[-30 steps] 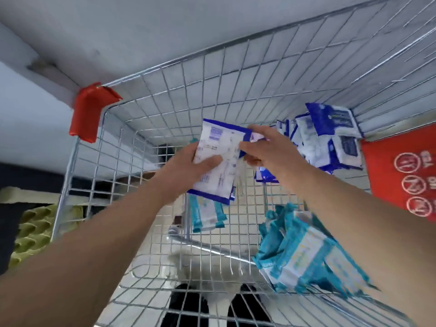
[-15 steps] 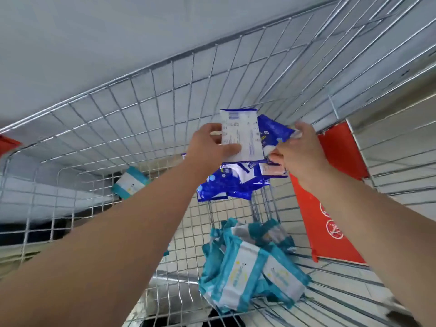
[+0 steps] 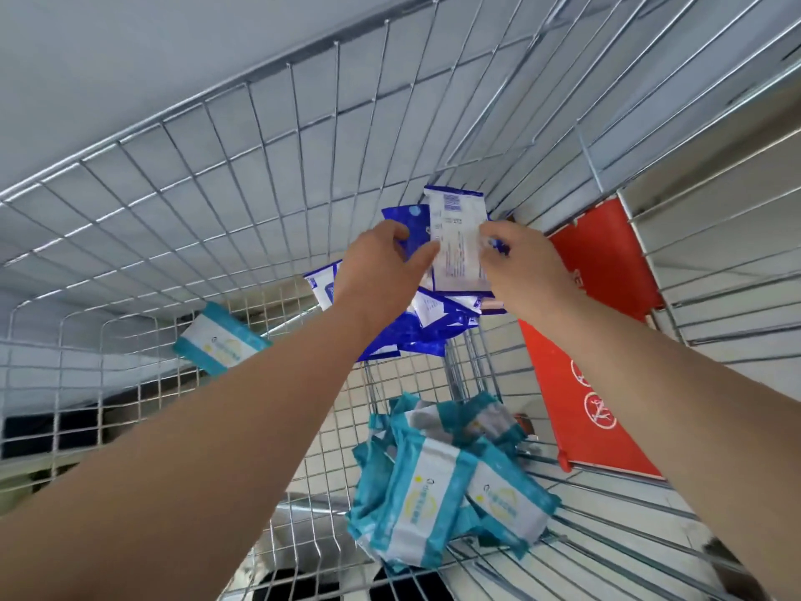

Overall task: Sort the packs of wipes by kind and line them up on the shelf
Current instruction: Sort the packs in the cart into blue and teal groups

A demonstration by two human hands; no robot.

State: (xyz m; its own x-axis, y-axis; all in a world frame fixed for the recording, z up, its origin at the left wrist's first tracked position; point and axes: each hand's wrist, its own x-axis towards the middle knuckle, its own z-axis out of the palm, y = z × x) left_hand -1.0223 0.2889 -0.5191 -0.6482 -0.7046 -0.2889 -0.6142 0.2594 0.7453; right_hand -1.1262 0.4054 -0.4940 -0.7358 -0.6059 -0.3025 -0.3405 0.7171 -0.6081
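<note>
Left hand (image 3: 381, 271) and right hand (image 3: 522, 266) are gripping one blue pack (image 3: 457, 249) by its side edges. A second ago it was mid-cart; now it is hovering over the blue pile (image 3: 416, 336) just beneath the grip. The teal pile (image 3: 442, 483) is lying apart, so sorting appears to be advancing.

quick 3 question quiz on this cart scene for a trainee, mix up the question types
1. True or false: the blue-edged pack held up shows its barcode side to the camera.
2. Of the left hand and the right hand, which grips that pack? A) left only B) right only C) both
3. Fill in: apart from the teal pile, a lone teal pack lies to the pile's ___ in the picture.
Key: 1 true; 2 C; 3 left
</note>
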